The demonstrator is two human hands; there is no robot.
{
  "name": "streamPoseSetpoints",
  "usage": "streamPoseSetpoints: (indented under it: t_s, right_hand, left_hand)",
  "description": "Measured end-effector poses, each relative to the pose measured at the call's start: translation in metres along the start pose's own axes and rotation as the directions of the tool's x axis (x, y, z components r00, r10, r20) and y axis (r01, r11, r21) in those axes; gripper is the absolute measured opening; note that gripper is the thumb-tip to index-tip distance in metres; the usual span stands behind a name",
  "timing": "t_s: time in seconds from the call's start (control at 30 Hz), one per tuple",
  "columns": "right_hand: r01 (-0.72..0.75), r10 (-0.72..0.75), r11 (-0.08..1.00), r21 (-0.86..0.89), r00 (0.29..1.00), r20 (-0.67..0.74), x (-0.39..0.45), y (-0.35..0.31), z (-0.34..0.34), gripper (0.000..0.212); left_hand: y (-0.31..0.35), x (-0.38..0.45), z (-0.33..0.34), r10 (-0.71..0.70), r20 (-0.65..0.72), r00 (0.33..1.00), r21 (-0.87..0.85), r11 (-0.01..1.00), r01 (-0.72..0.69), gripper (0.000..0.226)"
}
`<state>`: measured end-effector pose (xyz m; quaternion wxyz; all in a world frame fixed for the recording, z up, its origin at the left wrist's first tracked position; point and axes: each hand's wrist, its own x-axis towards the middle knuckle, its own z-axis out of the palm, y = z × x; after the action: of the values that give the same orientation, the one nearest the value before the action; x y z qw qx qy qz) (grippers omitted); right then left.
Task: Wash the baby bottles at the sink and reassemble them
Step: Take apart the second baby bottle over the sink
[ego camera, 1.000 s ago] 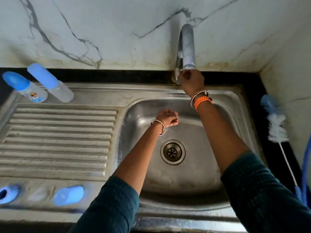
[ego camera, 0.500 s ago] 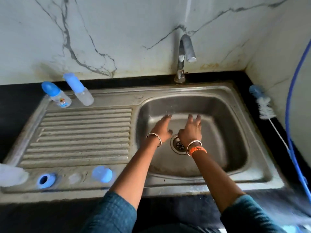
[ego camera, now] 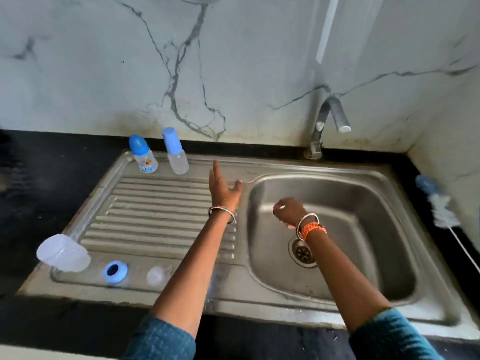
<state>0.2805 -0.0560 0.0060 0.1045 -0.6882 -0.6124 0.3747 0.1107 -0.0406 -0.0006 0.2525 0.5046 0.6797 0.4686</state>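
Half a second ago both our hands were low in the sink [ego camera: 389, 289]. Now our left hand [ego camera: 223, 189], fingers spread and empty, reaches toward the two capped bottles [ego camera: 145, 158] at the drainboard's back; our right hand [ego camera: 289, 211] hangs loosely curled, holding nothing.

The left hand [ego camera: 222, 189] leaves the basin [ego camera: 384, 201] and now reaches out flat over the drainboard [ego camera: 155, 216] — toward the two capped bottles [ego camera: 158, 154]; the right hand [ego camera: 289, 210], off the tap [ego camera: 328, 118], hangs loosely curled over the basin — holding nothing.
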Motion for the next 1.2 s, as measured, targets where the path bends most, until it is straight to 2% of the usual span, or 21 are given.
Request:
streamPoseSetpoints:
  t_s: [0.1,0.2,0.33,0.47,0.57,0.67,0.73,0.8,0.87,0.93,0.97,1.03,1.07,1.1,1.2]
  right_hand:
    - [0.180,-0.180,0.984,0.000,0.980,-0.090,0.012,-0.059,0.005,0.025]
    - [0.323,-0.324,0.946,-0.031,0.941,-0.094,0.023,-0.120,0.016,0.026]
    - [0.489,-0.492,0.870,-0.055,0.865,-0.098,0.048,-0.193,0.037,0.039]
    - [0.504,-0.523,0.849,-0.157,0.844,-0.119,0.086,-0.245,0.059,0.064]
    - [0.463,-0.491,0.860,-0.215,0.865,-0.101,0.116,-0.268,0.074,0.076]
    - [0.428,-0.450,0.879,-0.210,0.890,-0.070,0.134,-0.272,0.082,0.057]
    - [0.432,-0.440,0.898,-0.089,0.890,-0.119,0.135,-0.266,0.078,0.042]
    - [0.409,-0.380,0.907,0.099,0.898,-0.222,0.128,-0.251,0.064,0.034]
    - [0.306,-0.221,0.870,0.386,0.943,-0.249,0.113,-0.225,0.040,0.031]
    - [0.139,-0.071,0.734,0.664,0.989,-0.129,0.090,-0.190,0.015,0.033]
    - [0.074,-0.029,0.701,0.710,0.997,-0.076,0.079,-0.171,0.004,0.036]
    - [0.013,0.035,0.735,0.678,0.998,-0.057,0.055,-0.131,-0.013,0.042]
    - [-0.002,0.057,0.759,0.651,0.996,-0.064,0.044,-0.112,-0.020,0.042]
    - [-0.013,0.072,0.767,0.642,0.995,-0.066,0.033,-0.094,-0.027,0.042]
    - [-0.074,0.114,0.755,0.652,0.993,-0.020,0.009,-0.045,-0.049,0.037]
  left_hand:
    - [-0.008,0.030,-0.043,-0.047,-0.148,0.988,-0.082,0.996,0.035,0.076]
    - [-0.024,0.062,-0.075,-0.089,-0.204,0.975,-0.107,0.992,0.068,0.074]
    - [-0.053,0.097,-0.099,-0.097,-0.183,0.978,-0.052,0.995,0.089,0.082]
    - [-0.079,0.126,-0.104,-0.083,-0.123,0.989,-0.059,0.995,0.077,0.087]
    - [-0.092,0.148,-0.099,-0.060,-0.093,0.994,-0.084,0.995,0.052,0.081]
    - [-0.094,0.158,-0.093,0.019,-0.153,0.988,-0.072,0.997,-0.030,0.056]
    - [-0.087,0.157,-0.091,0.049,-0.221,0.974,-0.081,0.994,-0.068,0.046]
    - [-0.072,0.151,-0.091,0.167,-0.214,0.962,-0.035,0.983,-0.179,0.046]
    - [-0.049,0.138,-0.091,0.367,-0.130,0.921,0.115,0.928,-0.353,0.048]
    - [-0.022,0.115,-0.086,0.542,0.017,0.840,0.275,0.805,-0.525,0.049]
    - [-0.010,0.103,-0.081,0.596,0.093,0.797,0.337,0.735,-0.589,0.050]
    - [0.012,0.073,-0.063,0.649,0.219,0.729,0.406,0.619,-0.672,0.052]
    - [0.021,0.056,-0.053,0.648,0.259,0.717,0.401,0.603,-0.690,0.053]
    - [0.029,0.040,-0.043,0.625,0.286,0.726,0.369,0.627,-0.686,0.053]
    - [0.046,-0.002,-0.016,0.464,0.357,0.810,0.228,0.798,-0.558,0.052]
